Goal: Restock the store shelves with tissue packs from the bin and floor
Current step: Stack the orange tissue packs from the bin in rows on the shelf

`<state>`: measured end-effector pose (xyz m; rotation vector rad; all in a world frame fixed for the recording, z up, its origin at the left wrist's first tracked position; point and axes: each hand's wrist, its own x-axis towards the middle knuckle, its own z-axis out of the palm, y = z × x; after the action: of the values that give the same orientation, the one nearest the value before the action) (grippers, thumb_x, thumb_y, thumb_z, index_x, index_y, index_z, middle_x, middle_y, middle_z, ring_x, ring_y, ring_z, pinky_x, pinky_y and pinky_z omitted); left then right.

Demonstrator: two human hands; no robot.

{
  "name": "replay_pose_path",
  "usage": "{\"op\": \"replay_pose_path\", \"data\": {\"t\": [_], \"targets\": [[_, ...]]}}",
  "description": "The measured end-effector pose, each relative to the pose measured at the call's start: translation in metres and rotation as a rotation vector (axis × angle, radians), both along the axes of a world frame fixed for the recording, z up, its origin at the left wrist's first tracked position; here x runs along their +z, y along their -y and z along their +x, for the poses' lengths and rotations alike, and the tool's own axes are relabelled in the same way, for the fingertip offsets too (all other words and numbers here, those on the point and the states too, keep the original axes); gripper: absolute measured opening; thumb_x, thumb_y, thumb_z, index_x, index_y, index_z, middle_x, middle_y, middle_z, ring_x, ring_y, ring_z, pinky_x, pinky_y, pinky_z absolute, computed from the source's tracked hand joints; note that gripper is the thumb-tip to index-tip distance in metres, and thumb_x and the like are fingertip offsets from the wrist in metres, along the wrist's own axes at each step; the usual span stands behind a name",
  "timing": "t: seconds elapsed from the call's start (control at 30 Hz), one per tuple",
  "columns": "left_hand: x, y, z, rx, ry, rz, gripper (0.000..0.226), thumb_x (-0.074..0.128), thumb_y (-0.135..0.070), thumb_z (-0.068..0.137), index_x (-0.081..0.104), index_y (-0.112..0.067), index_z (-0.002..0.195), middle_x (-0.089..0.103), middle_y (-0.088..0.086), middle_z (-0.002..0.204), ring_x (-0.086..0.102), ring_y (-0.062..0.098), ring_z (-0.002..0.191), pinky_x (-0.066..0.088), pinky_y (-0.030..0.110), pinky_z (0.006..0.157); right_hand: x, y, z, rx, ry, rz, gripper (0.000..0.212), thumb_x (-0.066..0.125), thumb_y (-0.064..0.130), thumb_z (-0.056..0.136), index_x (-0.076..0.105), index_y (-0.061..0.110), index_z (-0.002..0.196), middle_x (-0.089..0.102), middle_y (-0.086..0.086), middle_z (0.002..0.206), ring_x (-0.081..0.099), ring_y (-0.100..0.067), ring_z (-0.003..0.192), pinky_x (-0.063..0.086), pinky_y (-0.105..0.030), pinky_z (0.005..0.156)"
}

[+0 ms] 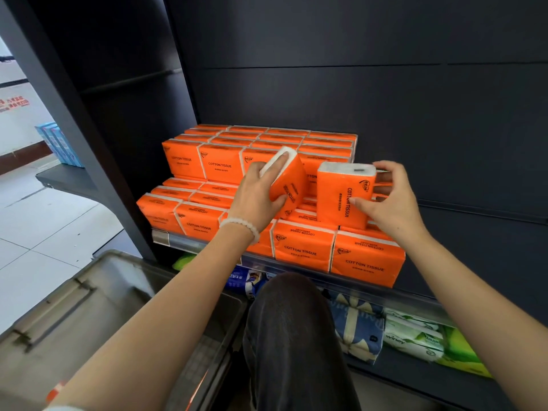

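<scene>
Both hands are up at the dark shelf (207, 247), each with an orange tissue pack. The left hand (258, 197), a white bead bracelet (241, 225) on its wrist, grips a tilted pack (292, 180): fingers lie over its white end, thumb curls against the orange face, and the pack leans over toward the right. The right hand (391, 200) holds an upright pack (344, 197), thumb pressed on the front face with the "COTTON TISSUE" print running sideways, fingers wrapped round the far edge. That pack stands on top of the front row of the stocked packs (305, 250), just beside the tilted one; whether the two touch, I cannot tell.

The stocked orange packs fill the left part of the shelf in stepped tiers, a taller block at the back, lower rows in front. Below, a lower shelf (415, 369) carries blue and green tissue packs (412, 336). A grey bin (89, 307) sits on the floor at lower left, and the person's dark-trousered knee (290, 321) pushes up between the arms. Blue boxes (59, 143) stand far off at left.
</scene>
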<state>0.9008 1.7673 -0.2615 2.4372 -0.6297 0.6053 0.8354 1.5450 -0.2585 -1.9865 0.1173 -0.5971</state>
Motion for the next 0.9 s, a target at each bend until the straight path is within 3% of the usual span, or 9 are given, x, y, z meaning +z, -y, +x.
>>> {"op": "replay_pose_path", "data": {"t": [0.17,0.3,0.4,0.47,0.53,0.6,0.67,0.7,0.9], "targets": [[0.005,0.007,0.002,0.012,-0.056,0.02,0.082,0.067,-0.015,0.085,0.019,-0.034,0.148,0.041,0.011,0.124,0.05,0.026,0.104,0.044,0.032,0.093,-0.012,0.006,0.0,0.012,-0.103,-0.015,0.089,0.079,0.011,0.073,0.027,0.026,0.143,0.05,0.003,0.123,0.054,-0.015,0.107,0.051,-0.036,0.087],[0.017,0.01,0.006,-0.02,-0.111,-0.26,0.082,0.076,-0.007,0.074,0.031,-0.018,0.141,0.046,0.007,0.132,0.047,0.022,0.121,0.037,0.026,0.102,-0.008,0.004,0.003,-0.041,-0.11,-0.01,0.065,0.078,0.018,0.074,0.043,0.018,0.128,0.055,0.002,0.116,0.055,-0.013,0.104,0.05,-0.036,0.089],[0.029,0.008,0.011,-0.018,-0.03,-0.42,0.058,0.078,-0.005,0.072,0.047,-0.008,0.121,0.053,-0.001,0.111,0.055,0.018,0.105,0.044,0.023,0.094,0.005,0.002,0.004,-0.045,-0.017,-0.026,0.046,0.077,0.016,0.076,0.052,0.019,0.115,0.054,0.007,0.107,0.052,-0.008,0.098,0.046,-0.024,0.085],[0.035,0.003,0.013,-0.031,0.101,-0.372,0.04,0.075,-0.006,0.074,0.055,-0.004,0.109,0.055,0.001,0.105,0.054,0.016,0.1,0.038,0.007,0.088,0.013,0.001,0.006,-0.028,0.013,-0.078,0.037,0.074,0.016,0.078,0.058,0.019,0.111,0.055,0.008,0.107,0.051,-0.006,0.097,0.042,-0.016,0.08],[0.036,-0.002,0.014,-0.04,0.116,-0.324,0.033,0.072,-0.006,0.077,0.059,-0.004,0.107,0.057,0.001,0.106,0.052,0.012,0.1,0.035,0.002,0.086,0.015,0.0,0.009,-0.022,0.029,-0.185,0.031,0.072,0.017,0.08,0.062,0.02,0.11,0.053,0.007,0.11,0.049,-0.005,0.099,0.039,-0.016,0.081],[0.033,-0.006,0.017,-0.056,0.078,-0.25,0.033,0.072,-0.01,0.079,0.061,-0.009,0.11,0.061,0.002,0.11,0.054,0.015,0.104,0.041,0.016,0.094,0.014,-0.001,0.011,-0.012,0.024,-0.296,0.031,0.071,0.017,0.081,0.064,0.02,0.111,0.053,0.006,0.113,0.048,-0.006,0.102,0.04,-0.021,0.087],[0.023,-0.011,0.022,-0.022,0.054,-0.05,0.038,0.071,-0.015,0.08,0.06,-0.017,0.116,0.062,0.0,0.116,0.052,0.022,0.113,0.042,0.041,0.098,0.009,-0.002,0.012,0.006,-0.013,-0.405,0.038,0.072,0.019,0.08,0.062,0.019,0.117,0.055,0.002,0.12,0.05,-0.013,0.11,0.041,-0.029,0.094],[0.018,-0.012,0.023,-0.015,0.029,0.052,0.041,0.069,-0.016,0.081,0.058,-0.019,0.12,0.061,0.0,0.119,0.05,0.024,0.116,0.04,0.045,0.099,0.006,-0.002,0.013,0.002,-0.039,-0.454,0.044,0.073,0.022,0.08,0.059,0.02,0.121,0.055,0.0,0.124,0.05,-0.017,0.115,0.041,-0.032,0.098],[0.009,-0.007,0.031,-0.094,0.014,0.262,0.051,0.064,-0.009,0.083,0.051,-0.015,0.132,0.056,0.005,0.13,0.048,0.026,0.123,0.035,0.044,0.105,0.01,0.0,0.018,-0.08,-0.227,-0.687,0.064,0.07,0.038,0.081,0.045,0.019,0.137,0.05,-0.007,0.131,0.039,-0.027,0.125,0.033,-0.044,0.102]]}}
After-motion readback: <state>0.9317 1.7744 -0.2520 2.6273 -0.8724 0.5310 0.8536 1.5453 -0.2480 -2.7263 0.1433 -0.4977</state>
